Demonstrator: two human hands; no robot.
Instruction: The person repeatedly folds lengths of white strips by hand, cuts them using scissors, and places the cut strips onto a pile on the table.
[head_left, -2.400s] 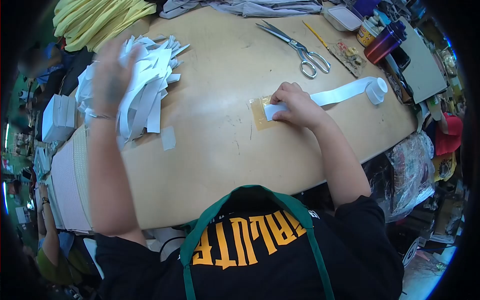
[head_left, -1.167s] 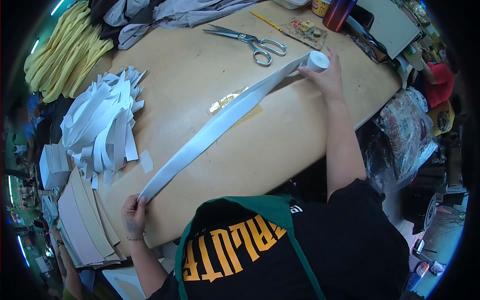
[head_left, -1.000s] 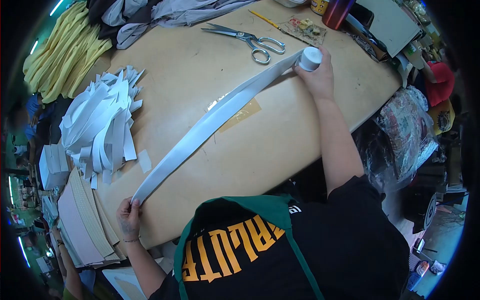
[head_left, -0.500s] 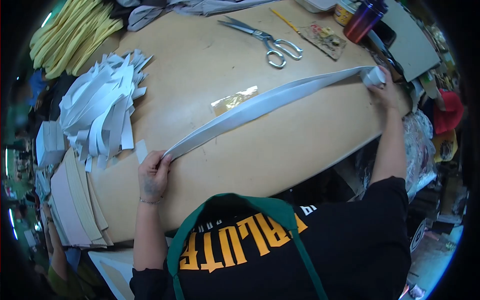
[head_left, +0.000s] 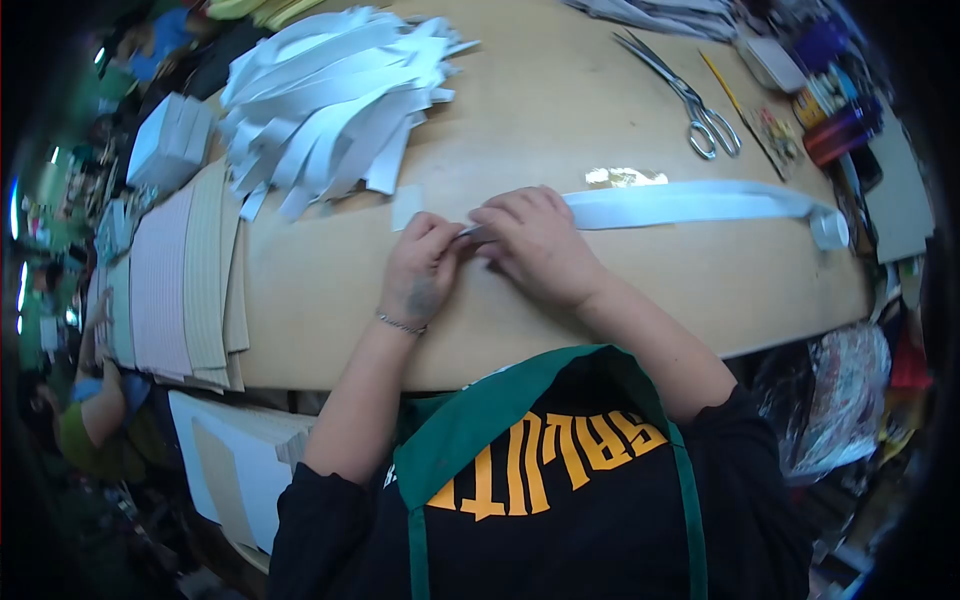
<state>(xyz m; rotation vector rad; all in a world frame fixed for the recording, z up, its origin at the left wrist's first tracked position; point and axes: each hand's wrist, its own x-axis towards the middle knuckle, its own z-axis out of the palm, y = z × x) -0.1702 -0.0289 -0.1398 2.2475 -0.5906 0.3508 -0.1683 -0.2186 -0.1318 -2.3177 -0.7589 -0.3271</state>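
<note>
A long white strip (head_left: pixel 680 206) lies across the wooden table, its right end wound into a small roll (head_left: pixel 829 229). My left hand (head_left: pixel 425 265) pinches the strip's left end. Right beside it, my right hand (head_left: pixel 540 245) is closed on the strip, its fingers bent over the material and hiding part of it. Shiny clear tape (head_left: pixel 626 177) shows on the table just behind the strip. A small pale patch (head_left: pixel 407 207) is on the table behind my left hand. To the back left is a heap of cut white strips (head_left: pixel 335 105).
Large scissors (head_left: pixel 690 100) and a yellow pencil (head_left: pixel 722 80) lie at the back right, near a dark red bottle (head_left: pixel 843 130). Stacked pale sheets (head_left: pixel 165 285) and a white box (head_left: pixel 170 138) are at the left edge. Other people are at the far left.
My right hand has left the roll and moved left along the strip, beside my left hand. The roll now rests on the table. The view has shifted left.
</note>
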